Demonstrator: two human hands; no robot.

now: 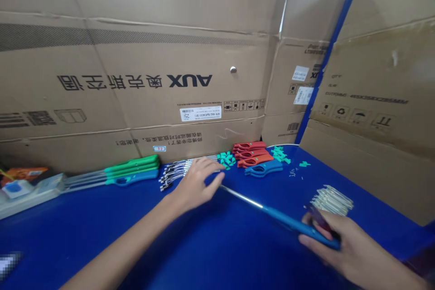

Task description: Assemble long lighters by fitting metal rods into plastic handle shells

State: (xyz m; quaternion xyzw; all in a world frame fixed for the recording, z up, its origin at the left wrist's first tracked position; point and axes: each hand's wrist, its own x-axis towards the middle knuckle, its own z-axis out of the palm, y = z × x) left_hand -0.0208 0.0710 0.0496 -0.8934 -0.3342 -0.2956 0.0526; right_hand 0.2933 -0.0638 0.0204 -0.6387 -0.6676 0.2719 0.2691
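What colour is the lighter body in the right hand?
The plastic utility-lighter handle is blue, best seen in the head view.

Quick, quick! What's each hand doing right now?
Left hand: open, holding nothing.
Right hand: closed, holding a blue long lighter.

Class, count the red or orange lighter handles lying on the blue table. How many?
3, at the back of the table: a red lighter handle rearmost, a second red one in front, an orange one nearest; others could be hidden underneath.
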